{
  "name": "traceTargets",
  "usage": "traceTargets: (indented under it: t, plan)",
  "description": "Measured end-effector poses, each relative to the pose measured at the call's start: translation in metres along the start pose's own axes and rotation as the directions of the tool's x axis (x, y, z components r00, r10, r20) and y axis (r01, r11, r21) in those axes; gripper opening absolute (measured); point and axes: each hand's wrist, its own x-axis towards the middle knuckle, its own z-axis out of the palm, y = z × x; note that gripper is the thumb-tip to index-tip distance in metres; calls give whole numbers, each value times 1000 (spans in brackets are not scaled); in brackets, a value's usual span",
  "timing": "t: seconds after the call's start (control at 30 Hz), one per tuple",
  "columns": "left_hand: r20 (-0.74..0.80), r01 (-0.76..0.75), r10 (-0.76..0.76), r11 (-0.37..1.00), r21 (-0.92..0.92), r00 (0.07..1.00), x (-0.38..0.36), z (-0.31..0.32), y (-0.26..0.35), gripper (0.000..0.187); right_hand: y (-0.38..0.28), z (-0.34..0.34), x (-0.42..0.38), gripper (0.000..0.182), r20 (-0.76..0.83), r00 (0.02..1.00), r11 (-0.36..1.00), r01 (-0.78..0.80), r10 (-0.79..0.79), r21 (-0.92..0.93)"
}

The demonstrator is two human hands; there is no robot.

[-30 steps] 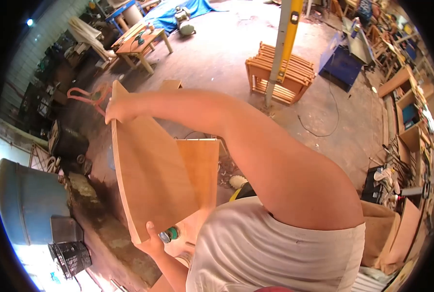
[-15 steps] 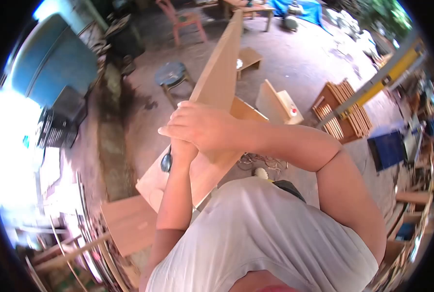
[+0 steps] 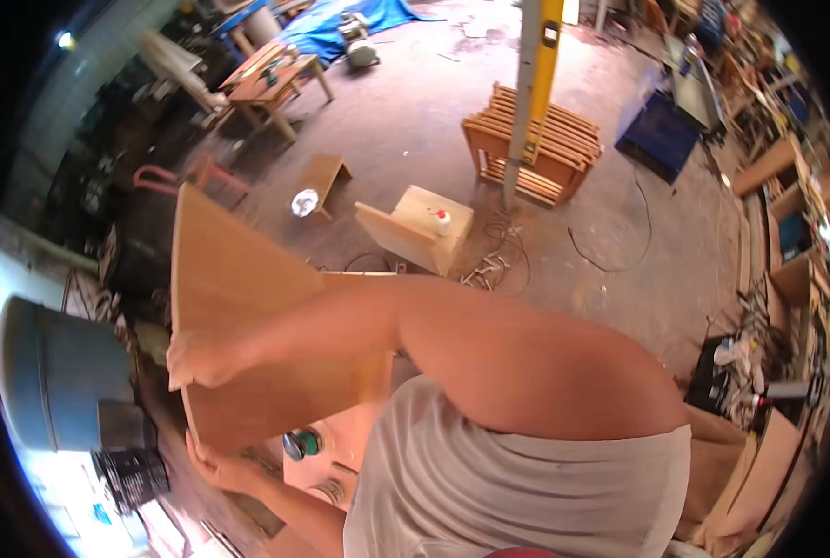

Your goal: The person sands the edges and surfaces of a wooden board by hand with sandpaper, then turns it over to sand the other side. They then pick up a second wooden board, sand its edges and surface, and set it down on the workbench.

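Note:
A wide light-brown wooden board (image 3: pixel 238 270) stands tilted in front of me on the left. My right hand (image 3: pixel 201 358) reaches across my body and is closed over the board's left edge, slightly blurred. Lower down, my left hand (image 3: pixel 218 468) grips the same edge near its bottom corner, part of its fingers behind the wood. Below the board lies a pale wooden surface (image 3: pixel 354 437). A dark and green round object (image 3: pixel 301 444) rests on it, close to the board's lower edge.
A small wooden piece with a red-capped bottle (image 3: pixel 443 219) stands on the floor ahead, near loose cables (image 3: pixel 489 270). Beyond are a slatted wooden stack (image 3: pixel 531 149), a yellow level-like bar (image 3: pixel 543 65), and a low wooden stool (image 3: pixel 325 179). A blue tank (image 3: pixel 61 372) stands left.
My view has swung to the right. My hands, earlier one over the other at the board's edge, are now apart along it, and the board's broad face shows more.

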Motion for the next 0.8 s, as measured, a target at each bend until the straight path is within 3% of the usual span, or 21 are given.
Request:
traceTargets:
  t: [0.07, 0.13, 0.2, 0.23, 0.33, 0.37, 0.47, 0.5, 0.53, 0.6, 0.63, 0.8]
  plan:
    - [51, 13, -7, 994, -111, 999, 10, -7, -13, 39, -4, -1, 2, 12, 43, 999, 995, -14, 18, -96]
    - [89, 35, -16, 978, -208, 996, 18, -5, -8, 41, 0, 6, 5, 11, -20, 992, 991, -127, 127, -42]
    - [161, 34, -52, 993, 117, 986, 17, -9, 9, 39, 12, 11, 15, 13, -10, 987, 984, -159, 159, -75]
    - [189, 4, -37, 985, 173, 981, 18, -9, 12, 41, 19, 12, 19, 15, 15, 982, 977, -186, 188, -102]
    - [211, 3, -30, 992, 127, 977, 19, -14, -2, 43, 40, 20, 34, 17, -46, 976, 973, -218, 215, -79]
    - [214, 5, -33, 991, 132, 976, 19, -14, -1, 43, 44, 18, 46, 19, 57, 959, 954, -269, 279, -134]
    - [220, -11, -20, 990, 143, 975, 16, -15, -1, 45, 58, 22, 67, 21, 52, 930, 925, -353, 363, -139]
    - [235, -39, 4, 989, 143, 972, 17, -16, -2, 45, 59, 21, 69, 25, 193, 840, 861, -503, 507, -70]
    - [250, -65, 26, 987, 146, 968, 18, -17, -3, 46, 58, 21, 70, 25, 204, 839, 862, -503, 505, -64]
    - [249, -30, -1, 992, 121, 969, 20, -18, -4, 46, 41, 10, 75, 24, 408, 606, 724, -639, 683, -262]
    - [257, -7, -15, 996, 87, 966, 21, -17, -4, 46, 34, 3, 78, 26, 462, 546, 705, -631, 699, -323]
    - [232, 0, -10, 999, 45, 973, 26, -15, -7, 49, 37, 10, 81, 26, 450, 546, 699, -636, 707, -327]
